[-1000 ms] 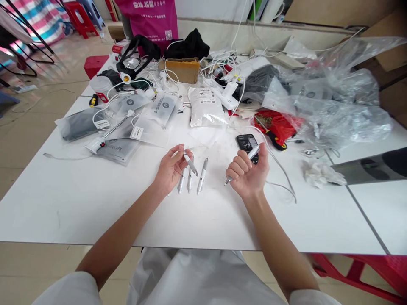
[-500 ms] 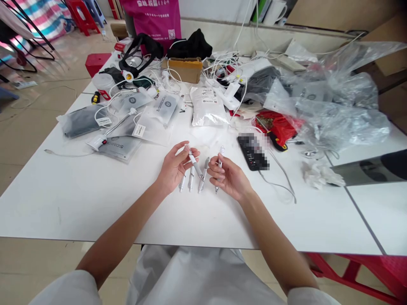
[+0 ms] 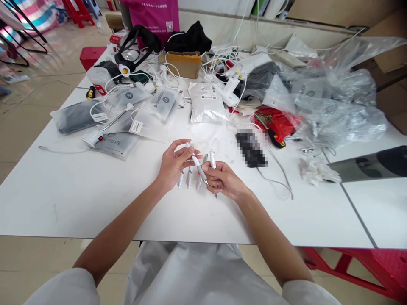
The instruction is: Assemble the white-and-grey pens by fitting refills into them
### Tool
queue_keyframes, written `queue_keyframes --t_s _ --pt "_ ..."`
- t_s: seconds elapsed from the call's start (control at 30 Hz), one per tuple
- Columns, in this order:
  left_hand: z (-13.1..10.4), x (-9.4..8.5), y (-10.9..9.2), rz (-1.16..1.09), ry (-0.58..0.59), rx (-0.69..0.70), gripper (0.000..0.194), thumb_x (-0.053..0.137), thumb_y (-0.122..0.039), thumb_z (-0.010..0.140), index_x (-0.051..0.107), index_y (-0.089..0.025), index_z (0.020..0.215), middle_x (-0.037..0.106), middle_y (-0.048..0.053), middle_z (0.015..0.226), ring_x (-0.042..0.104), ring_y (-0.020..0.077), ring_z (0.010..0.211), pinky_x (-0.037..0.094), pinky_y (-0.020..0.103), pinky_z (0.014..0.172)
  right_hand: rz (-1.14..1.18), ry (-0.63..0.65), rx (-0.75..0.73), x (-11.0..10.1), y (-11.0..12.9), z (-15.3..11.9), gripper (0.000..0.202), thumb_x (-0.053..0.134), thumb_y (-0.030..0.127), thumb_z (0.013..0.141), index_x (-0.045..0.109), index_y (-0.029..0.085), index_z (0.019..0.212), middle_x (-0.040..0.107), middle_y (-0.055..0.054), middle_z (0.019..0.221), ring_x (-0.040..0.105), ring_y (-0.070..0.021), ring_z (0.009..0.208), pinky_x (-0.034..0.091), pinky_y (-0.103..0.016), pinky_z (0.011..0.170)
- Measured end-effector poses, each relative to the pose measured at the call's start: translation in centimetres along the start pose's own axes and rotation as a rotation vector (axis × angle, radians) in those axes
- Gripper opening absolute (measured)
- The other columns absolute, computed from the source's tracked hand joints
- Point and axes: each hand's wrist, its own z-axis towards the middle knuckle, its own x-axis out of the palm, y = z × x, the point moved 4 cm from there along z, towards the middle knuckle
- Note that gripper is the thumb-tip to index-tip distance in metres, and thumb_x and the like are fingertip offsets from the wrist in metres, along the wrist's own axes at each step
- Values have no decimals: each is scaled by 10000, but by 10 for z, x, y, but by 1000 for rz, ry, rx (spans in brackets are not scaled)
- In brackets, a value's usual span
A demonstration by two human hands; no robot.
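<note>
Over our one tabletop (image 3: 127, 212), our left grip (image 3: 171, 169) pinches one pen (image 3: 197, 165) aslant, its tip just beside our right grip (image 3: 227, 180), which closes round a second pen (image 3: 213, 156); three loose pens (image 3: 189, 180) of the five we count lie between the two grips.

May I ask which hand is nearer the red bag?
Right: the right hand is left of the red bag, on its near side; the left hand, farther left.

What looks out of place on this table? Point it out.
The crumpled wad by the grey tube looks like litter, and the cables at the back lie tangled. The pens in the left hand and right hand show no obvious damage.
</note>
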Motion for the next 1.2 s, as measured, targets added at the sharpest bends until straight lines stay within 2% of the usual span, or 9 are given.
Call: queue_keyframes --t_s 0.17,0.27,0.37,0.53,0.67,0.8,1.03,1.13,1.2 --pt "-2 2 1 41 47 -5 538 938 -394 842 668 -209 1269 826 70 1018 802 215 890 625 335 805 -17 -22 42 4 -2 0 418 810 564 950 718 158 924 209 114 649 183 -54 520 214 -191 428" --pt "-3 3 0 48 84 18 526 920 -400 866 678 -223 1299 837 86 1091 809 237 982 608 381 926 -54 -91 -30 -4 4 4 523 746 684 950 754 161 966 381 63 695 394 -92 577 420 -244 516" --pt "-3 3 -4 52 103 85 406 893 -418 897 727 -218 1209 841 90 1133 800 240 1054 559 419 1058 -180 -239 -278 -25 20 6 602 645 765 975 779 179 997 546 -16 855 557 -144 773 522 -288 695" --pt "-11 9 -11 285 151 271 181 852 -367 940 796 -238 1055 843 77 1130 765 236 1095 570 404 1012 -462 -562 -787 -48 43 -9 507 536 722 1058 732 267 1166 525 22 784 546 -144 648 466 -314 627" --pt "-26 24 -7 600 372 572 104 768 -248 1001 830 -262 1083 833 74 1143 772 217 1080 616 342 901 -931 -402 -886 -27 43 -19 253 586 410 1114 715 259 1272 734 -51 955 721 -208 902 578 -387 843" --pt "-37 28 7 865 534 920 240 615 -124 1060 800 -239 1159 814 86 1169 783 185 1043 628 294 900 -1296 -159 -726 -16 31 -25 488 508 113 1059 595 282 1509 750 -94 1264 716 -243 1162 605 -431 961" --pt "-51 30 47 1341 697 1008 304 459 -146 1106 735 -190 1226 776 116 1204 775 221 985 634 337 807 -1576 -148 -551 -38 19 -44 569 413 50 1036 596 273 1527 729 -133 1341 686 -308 1262 634 -535 1014" --pt "-57 37 55 1398 761 1006 269 529 -311 1125 705 -150 1247 764 145 1172 763 257 1000 649 398 855 -1616 -125 -562 -46 11 -50 666 424 36 1014 502 288 1626 689 -141 1430 632 -321 1396 622 -562 1095" --pt "-58 40 56 1400 791 1014 251 538 -302 1121 706 -142 1219 763 133 1094 753 270 1024 645 422 896 -1666 -98 -582 -49 4 -50 750 435 10 989 419 287 1685 663 -147 1466 581 -329 1470 592 -581 1154"
